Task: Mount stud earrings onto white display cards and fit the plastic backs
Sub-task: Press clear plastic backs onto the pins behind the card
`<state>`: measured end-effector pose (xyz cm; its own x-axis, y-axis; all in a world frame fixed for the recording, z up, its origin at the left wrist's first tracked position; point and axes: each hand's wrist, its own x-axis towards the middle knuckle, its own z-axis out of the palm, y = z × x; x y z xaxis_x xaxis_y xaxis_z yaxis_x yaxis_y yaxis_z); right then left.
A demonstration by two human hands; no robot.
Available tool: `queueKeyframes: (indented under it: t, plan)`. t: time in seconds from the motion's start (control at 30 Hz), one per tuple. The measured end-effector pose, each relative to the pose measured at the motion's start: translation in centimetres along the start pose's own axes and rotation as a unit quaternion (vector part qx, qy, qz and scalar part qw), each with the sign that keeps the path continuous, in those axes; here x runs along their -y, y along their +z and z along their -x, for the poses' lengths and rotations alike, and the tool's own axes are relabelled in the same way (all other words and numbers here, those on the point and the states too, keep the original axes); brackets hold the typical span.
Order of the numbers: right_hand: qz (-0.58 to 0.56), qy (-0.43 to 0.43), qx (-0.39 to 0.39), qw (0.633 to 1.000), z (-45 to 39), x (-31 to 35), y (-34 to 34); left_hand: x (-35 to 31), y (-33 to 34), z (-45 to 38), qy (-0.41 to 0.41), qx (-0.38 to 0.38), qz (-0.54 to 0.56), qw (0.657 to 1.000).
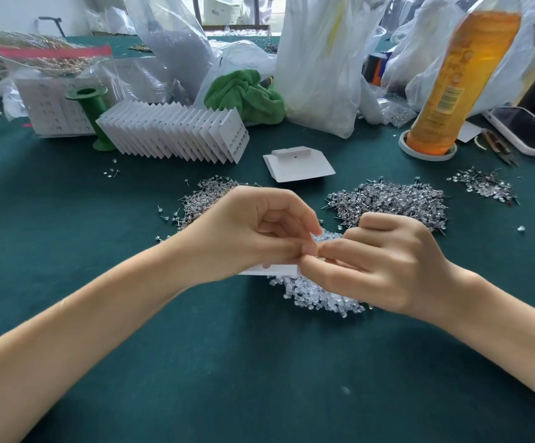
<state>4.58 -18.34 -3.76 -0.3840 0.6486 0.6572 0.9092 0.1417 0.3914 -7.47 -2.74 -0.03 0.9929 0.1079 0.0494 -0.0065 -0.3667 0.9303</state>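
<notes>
My left hand [253, 231] grips a white display card [275, 269] over the middle of the green table; only the card's lower edge shows beneath the fingers. My right hand [378, 266] meets it from the right, thumb and forefinger pinched at the card's edge on something too small to make out. Under both hands lies a pile of clear plastic backs [317, 298]. Heaps of stud earrings lie behind: one behind my left hand [205, 196], one behind my right hand [390, 199]. A row of filled cards [176, 134] stands at the back left.
A folded white card [298, 164] lies beyond the heaps. A green spool [92, 113], a green cloth [247, 95] and plastic bags [317, 59] crowd the back. An orange bottle [451, 87], a phone [525, 129] and a smaller earring heap [483, 187] are at the right.
</notes>
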Motion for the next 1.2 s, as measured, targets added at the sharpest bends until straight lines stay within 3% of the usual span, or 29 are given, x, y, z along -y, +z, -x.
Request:
queueKeyframes:
  t: [0.53,1.2]
  plan:
    - [-0.005,-0.001,-0.004,1.000,-0.04,-0.22,0.38,0.05,-0.31,-0.12,0.008,-0.046,0.027,0.999]
    - [0.040,-0.009,-0.014,0.999,0.51,0.19,0.81,0.64,-0.32,-0.13,0.018,-0.029,0.024,0.999]
